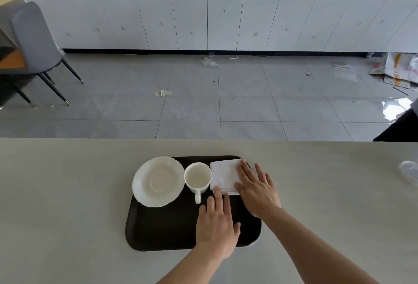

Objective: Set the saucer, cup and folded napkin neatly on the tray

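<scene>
A dark tray (162, 229) lies on the pale table. On its far left sits a cream saucer (158, 180). Beside that stands a cream cup (198, 177), upright, handle toward me. A folded white napkin (224, 174) lies at the tray's far right corner. My right hand (257, 190) rests flat with fingers spread on the napkin's right edge. My left hand (216, 222) lies flat on the tray, its fingertips touching the napkin's near edge. Neither hand grips anything.
The table's far edge (203, 139) runs across the view, with tiled floor beyond. A clear plastic item (409, 173) lies at the table's right edge. A grey chair (36, 41) stands far left; white cabinets (226, 23) line the back.
</scene>
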